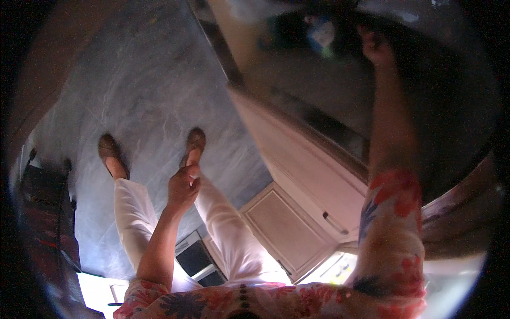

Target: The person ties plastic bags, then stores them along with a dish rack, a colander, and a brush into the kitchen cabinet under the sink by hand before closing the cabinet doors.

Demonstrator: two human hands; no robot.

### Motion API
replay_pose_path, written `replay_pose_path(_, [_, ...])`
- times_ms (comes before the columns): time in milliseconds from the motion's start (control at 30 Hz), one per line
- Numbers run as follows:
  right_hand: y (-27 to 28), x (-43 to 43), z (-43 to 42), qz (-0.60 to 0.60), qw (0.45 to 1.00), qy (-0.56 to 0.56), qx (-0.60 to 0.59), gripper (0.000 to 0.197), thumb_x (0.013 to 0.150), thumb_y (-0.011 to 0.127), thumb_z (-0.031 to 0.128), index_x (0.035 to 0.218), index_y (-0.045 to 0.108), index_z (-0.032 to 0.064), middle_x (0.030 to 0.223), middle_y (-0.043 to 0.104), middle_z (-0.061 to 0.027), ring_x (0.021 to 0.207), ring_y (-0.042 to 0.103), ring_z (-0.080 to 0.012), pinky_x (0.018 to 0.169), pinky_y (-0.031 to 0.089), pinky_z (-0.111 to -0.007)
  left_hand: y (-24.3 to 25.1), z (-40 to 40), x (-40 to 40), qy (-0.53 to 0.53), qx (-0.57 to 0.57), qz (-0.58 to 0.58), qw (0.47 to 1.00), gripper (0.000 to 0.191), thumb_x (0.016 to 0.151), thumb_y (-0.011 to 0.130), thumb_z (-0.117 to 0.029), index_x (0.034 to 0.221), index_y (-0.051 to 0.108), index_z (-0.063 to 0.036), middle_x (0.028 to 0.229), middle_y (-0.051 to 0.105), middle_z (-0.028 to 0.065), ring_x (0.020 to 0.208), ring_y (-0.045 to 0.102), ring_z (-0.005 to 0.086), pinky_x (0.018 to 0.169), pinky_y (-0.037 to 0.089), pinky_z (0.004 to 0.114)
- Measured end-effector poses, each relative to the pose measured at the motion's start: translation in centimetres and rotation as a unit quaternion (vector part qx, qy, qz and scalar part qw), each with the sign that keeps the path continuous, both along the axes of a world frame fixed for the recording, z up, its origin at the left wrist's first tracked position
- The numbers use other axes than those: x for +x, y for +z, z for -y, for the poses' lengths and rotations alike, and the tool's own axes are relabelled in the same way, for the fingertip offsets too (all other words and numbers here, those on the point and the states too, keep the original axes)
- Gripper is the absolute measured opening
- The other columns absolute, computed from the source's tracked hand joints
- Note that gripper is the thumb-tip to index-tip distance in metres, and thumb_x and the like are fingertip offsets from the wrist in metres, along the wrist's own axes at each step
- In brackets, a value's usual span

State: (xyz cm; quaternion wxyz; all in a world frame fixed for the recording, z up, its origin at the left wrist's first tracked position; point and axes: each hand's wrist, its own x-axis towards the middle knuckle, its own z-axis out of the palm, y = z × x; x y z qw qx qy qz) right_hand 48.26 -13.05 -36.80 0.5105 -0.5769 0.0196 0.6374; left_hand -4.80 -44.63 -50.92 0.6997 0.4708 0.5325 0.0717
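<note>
My left hand [184,188] hangs in front of my trouser leg with its fingers curled in, and nothing shows in it. Out over the dark countertop [310,75] on the right, my right hand [376,46] is stretched far forward. Shadow and blur hide its fingertips, so whether it holds something is unclear. Beside it, a little to the left, is a blurred blue, white and green item [322,36], perhaps a bottle or packet. The two do not appear to touch.
Pale panelled cabinets [291,227] with a dark handle [334,223] stand under the counter edge. A white appliance with dark panels [201,259] is behind my legs. A dark piece of furniture [44,207] stands at left on the grey marbled floor [139,79].
</note>
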Motion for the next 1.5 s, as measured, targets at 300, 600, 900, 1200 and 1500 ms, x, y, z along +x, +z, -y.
replay_pose_path(300, [-1.2, -0.3, 0.8, -0.191, 0.967, 0.123, -0.115, 0.042, 0.088, 0.035, 0.031, 0.115, 0.042, -0.0016, 0.101, 0.054, -0.0178, 0.083, 0.057, -0.0246, 0.06, 0.05, -0.031, 0.5, -0.3, 0.0, 0.036, -0.018, 0.032, 0.999, 0.024, 0.069, 0.055, -0.008, 0.094, 0.055, -0.0061, 0.084, 0.059, 0.0133, 0.068, 0.058, 0.0267, 0.06, 0.047, 0.035])
replay_pose_path(600, [-2.3, -2.8, 0.4, 0.469, 0.872, -0.093, -0.101, 0.042, 0.085, 0.036, 0.035, 0.11, 0.046, 0.003, 0.098, 0.055, -0.0152, 0.086, 0.054, -0.0248, 0.065, 0.047, -0.035, 0.5, 0.1, -0.5, 0.01, 0.054, 0.016, 0.998, 0.024, 0.068, 0.056, -0.01, 0.091, 0.055, -0.0102, 0.082, 0.058, 0.0143, 0.07, 0.057, 0.0288, 0.063, 0.046, 0.038])
replay_pose_path(900, [-1.8, -5.1, 1.0, 0.486, 0.859, -0.101, -0.126, 0.045, 0.085, 0.033, 0.041, 0.105, 0.048, 0.0035, 0.09, 0.055, -0.0136, 0.081, 0.053, -0.0243, 0.065, 0.044, -0.037, 1.2, -1.7, -0.5, -0.028, 0.032, 0.002, 0.999, 0.023, 0.073, 0.057, -0.008, 0.095, 0.054, -0.0024, 0.084, 0.06, 0.0118, 0.072, 0.059, 0.0205, 0.063, 0.048, 0.029])
replay_pose_path(1200, [-3.8, -28.2, 14.0, 0.284, 0.945, 0.109, -0.122, 0.021, 0.084, 0.047, 0.032, 0.086, 0.05, 0.011, 0.063, 0.052, -0.0054, 0.048, 0.049, -0.0162, 0.038, 0.035, -0.026, -0.2, 1.8, -5.2, -0.04, 0.032, -0.099, 0.994, 0.023, 0.071, 0.051, -0.015, 0.091, 0.058, -0.0062, 0.078, 0.061, 0.0121, 0.076, 0.058, 0.0273, 0.068, 0.046, 0.035])
replay_pose_path(1500, [13.1, -39.5, 23.5, 0.541, 0.682, 0.485, 0.081, 0.015, 0.074, 0.059, 0.012, 0.087, 0.06, 0.0046, 0.095, 0.058, -0.0114, 0.09, 0.054, -0.0257, 0.076, 0.044, -0.032, 11.0, -6.3, -21.3, 0.323, 0.007, -0.092, 0.942, 0.023, 0.076, 0.053, -0.004, 0.099, 0.056, -0.0033, 0.081, 0.057, 0.002, 0.068, 0.053, 0.0094, 0.059, 0.043, 0.021])
